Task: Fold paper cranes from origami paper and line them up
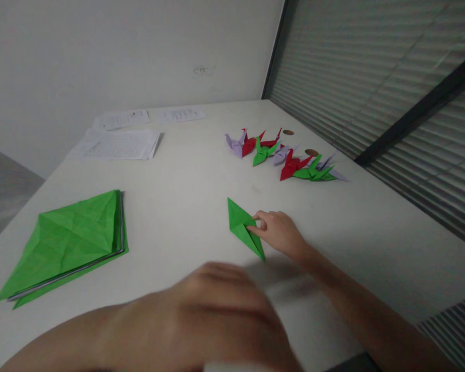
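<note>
On the worktop [170,222]: folded green piece [239,219], the right hand's [279,230] grip clamped on its right edge.
Left hand [225,310]: blurred, nearer than the piece; cannot tell whether its grip is apart or together.
Paper cranes [293,166]: clustered beyond the piece, rightward.
Green stack [77,225]: well left of the piece, white surface between.
Printed sheets [118,144]: beyond it, leftward.
Edges: blinds [356,88] right of the piece, wall [120,51] far beyond.
</note>
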### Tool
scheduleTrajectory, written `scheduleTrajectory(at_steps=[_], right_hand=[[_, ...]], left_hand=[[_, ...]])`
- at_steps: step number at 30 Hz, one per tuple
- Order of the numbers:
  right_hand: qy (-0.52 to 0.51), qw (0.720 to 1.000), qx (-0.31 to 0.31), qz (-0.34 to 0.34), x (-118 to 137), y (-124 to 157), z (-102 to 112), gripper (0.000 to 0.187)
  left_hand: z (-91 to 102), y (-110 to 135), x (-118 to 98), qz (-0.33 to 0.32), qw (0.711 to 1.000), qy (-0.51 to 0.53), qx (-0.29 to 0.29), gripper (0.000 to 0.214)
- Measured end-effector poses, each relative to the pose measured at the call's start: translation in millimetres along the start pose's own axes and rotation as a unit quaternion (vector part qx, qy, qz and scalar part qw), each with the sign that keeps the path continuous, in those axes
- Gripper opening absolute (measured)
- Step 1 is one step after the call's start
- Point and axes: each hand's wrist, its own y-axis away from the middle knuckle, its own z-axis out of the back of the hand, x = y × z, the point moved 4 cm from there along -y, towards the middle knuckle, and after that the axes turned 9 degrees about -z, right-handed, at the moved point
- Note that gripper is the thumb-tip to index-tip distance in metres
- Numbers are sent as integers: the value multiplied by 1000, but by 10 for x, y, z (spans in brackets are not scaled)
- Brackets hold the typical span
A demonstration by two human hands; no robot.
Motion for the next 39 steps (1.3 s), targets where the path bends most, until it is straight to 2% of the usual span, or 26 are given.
scheduleTrajectory(at_steps=[1, 3, 5, 8, 10, 13, 15, 17, 20, 23, 27, 29, 32, 35, 39], right_hand=[[17, 1000, -2, 3, 9, 1, 9, 21], [42, 999, 0, 11, 21, -3, 16, 20], [54, 998, 3, 21, 29, -10, 13, 19], [50, 998, -6, 46, 38, -10, 3, 19], [24, 996, -21, 79, 51, 1, -9, 16], [-32, 990, -26, 135, 67, 22, -54, 12], [-63, 985, -20, 157, 63, 24, -90, 10], [-97, 982, -14, 159, 45, 12, -111, 11], [-161, 977, 2, 141, 17, -17, -115, 12], [-198, 972, 10, 125, 19, -21, -96, 7], [-173, 975, -2, 142, 78, 25, -72, 31], [-173, 974, 2, 149, 92, 41, -57, 36], [-218, 966, 30, 136, 47, 25, -1, 29], [-251, 955, 86, 134, -46, -25, 68, 15], [-195, 959, 122, 167, -159, -78, 100, 11]], left_hand=[[52, -38, 149, 46, 994, -82, -50, 22], [31, -61, 528, 107, 968, -222, -46, 27], [-29, 2, 941, 131, 941, -310, -43, 29], [-120, 179, 1414, 159, 928, -335, -30, 36], [-153, 261, 1527, 148, 928, -340, -18, 40], [-153, 287, 1506, 129, 934, -331, -15, 43], [-131, 266, 1454, 116, 945, -304, -33, 47], [-112, 243, 1418, 102, 957, -268, -49, 47], [-106, 233, 1416, 106, 963, -245, -46, 31], [-107, 242, 1426, 125, 956, -265, -32, 26], [-122, 249, 1414, 133, 953, -270, 3, 17], [-121, 248, 1407, 136, 952, -274, 16, 10], [-105, 247, 1411, 148, 943, -298, 28, 9], [-82, 252, 1418, 161, 924, -344, 46, 10], [-70, 262, 1412, 161, 905, -389, 66, 9]])
